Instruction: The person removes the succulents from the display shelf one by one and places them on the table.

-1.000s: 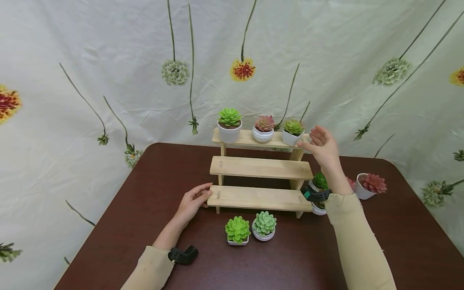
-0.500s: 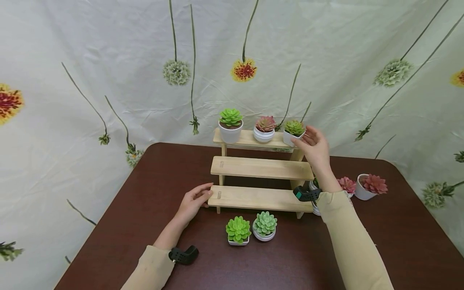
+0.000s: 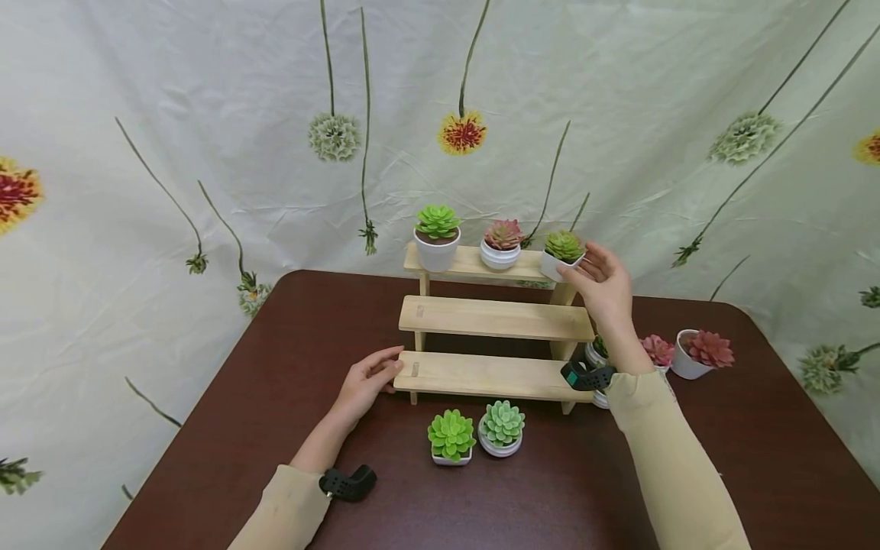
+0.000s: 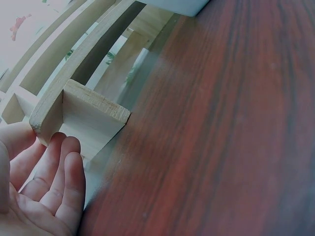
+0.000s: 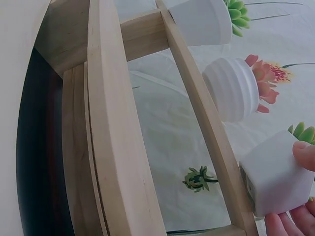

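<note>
At the right end of the top step of a wooden three-step plant stand (image 3: 495, 317), my right hand (image 3: 605, 292) pinches a square white pot with a green succulent (image 3: 564, 248). In the right wrist view the thumb lies against the side of this white pot (image 5: 278, 174), fingers below. The pot's base is at the top board's edge. My left hand (image 3: 364, 384) holds the left end of the lowest step, thumb and fingers at the board's corner (image 4: 47, 118). On the top step also stand a pink succulent (image 3: 501, 244) and a taller green succulent (image 3: 437, 238).
Two potted succulents, a bright green one (image 3: 451, 437) and a pale green one (image 3: 501, 429), stand before the stand on the dark table (image 3: 275, 367). Right of it are red succulents (image 3: 701, 354) and other pots, partly behind my right arm. A flowered cloth (image 3: 241, 114) hangs behind.
My right hand has come in from the right and taken hold of the square pot. The pot has shifted slightly rightward along the top step. My left hand stays put.
</note>
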`<state>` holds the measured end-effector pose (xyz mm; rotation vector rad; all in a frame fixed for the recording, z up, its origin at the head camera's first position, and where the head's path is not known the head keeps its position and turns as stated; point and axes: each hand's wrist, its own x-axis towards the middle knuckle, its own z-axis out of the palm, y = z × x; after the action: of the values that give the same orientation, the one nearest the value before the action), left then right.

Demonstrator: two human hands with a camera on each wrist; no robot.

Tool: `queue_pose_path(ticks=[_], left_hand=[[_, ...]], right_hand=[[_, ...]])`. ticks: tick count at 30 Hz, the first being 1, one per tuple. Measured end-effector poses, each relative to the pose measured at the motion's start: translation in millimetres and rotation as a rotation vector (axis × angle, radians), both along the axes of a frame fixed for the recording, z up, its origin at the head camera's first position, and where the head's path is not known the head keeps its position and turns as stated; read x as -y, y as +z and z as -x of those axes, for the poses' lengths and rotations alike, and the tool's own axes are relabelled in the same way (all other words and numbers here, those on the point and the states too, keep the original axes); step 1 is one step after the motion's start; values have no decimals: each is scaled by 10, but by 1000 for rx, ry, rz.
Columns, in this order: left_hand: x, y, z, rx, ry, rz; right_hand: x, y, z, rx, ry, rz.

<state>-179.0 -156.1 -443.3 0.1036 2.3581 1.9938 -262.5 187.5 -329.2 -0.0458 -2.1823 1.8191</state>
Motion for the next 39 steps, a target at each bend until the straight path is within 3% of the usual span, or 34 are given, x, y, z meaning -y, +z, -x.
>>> queue_pose_path(ticks=[7,12,17,20,25,30,33,39], left_hand=[[-3,17,-12,1,-2,7],[6,-4,0,3,0,15],[45,-166,87,6,5,-4],[60,-262,130,-2,13,-1],[52,-299,138,-26,20,9],[52,-306,137,-23,15,4],[55,-318,143,-22,13,5],[59,-316,141,-25,16,7]], right_hand=[[-148,-56,-136,-32,-32,29],[-394,-266,-108,-73,-48,78],[-731,-601,-21,-125,-65,117],[-848,-687,-74,-121,-95,112],[-887,-613,-341,-56,-179,-29],[-901,-553,-616,-50,-231,-38],[-937,-547,-749,0,-273,-118],[-1502,-1231,-598,-20,-322,-176]])
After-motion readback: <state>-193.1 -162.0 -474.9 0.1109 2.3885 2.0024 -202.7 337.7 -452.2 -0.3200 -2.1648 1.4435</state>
